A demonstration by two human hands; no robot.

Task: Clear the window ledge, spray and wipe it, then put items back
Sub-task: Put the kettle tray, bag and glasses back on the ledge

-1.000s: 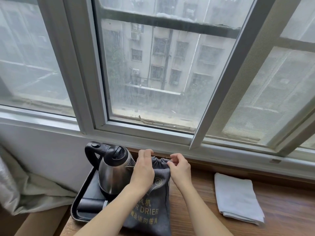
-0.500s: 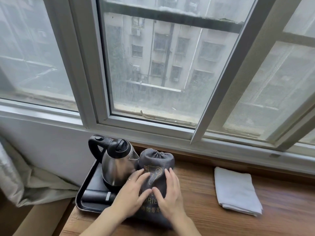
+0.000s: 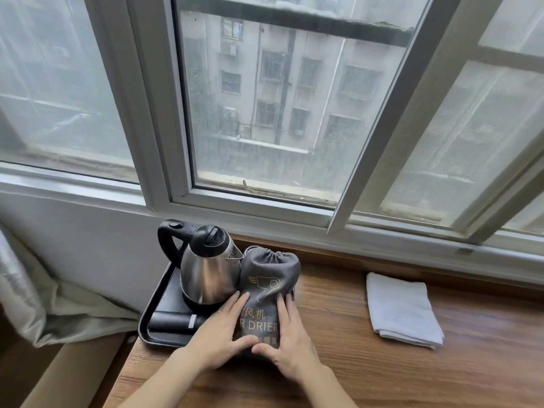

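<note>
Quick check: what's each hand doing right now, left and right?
Left hand: open, fingers straight, pressing the left side of the grey bag.
Right hand: open, fingers straight, pressing the bag's right side.

Grey-framed window [image 3: 265,113] above white wall [image 3: 88,231]

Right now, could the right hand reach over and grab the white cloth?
Probably yes. The right hand rests on the grey dryer bag, and the folded white cloth lies further right on the wooden ledge. Only bare wood shows between them, so nothing seems to block the way.
</note>
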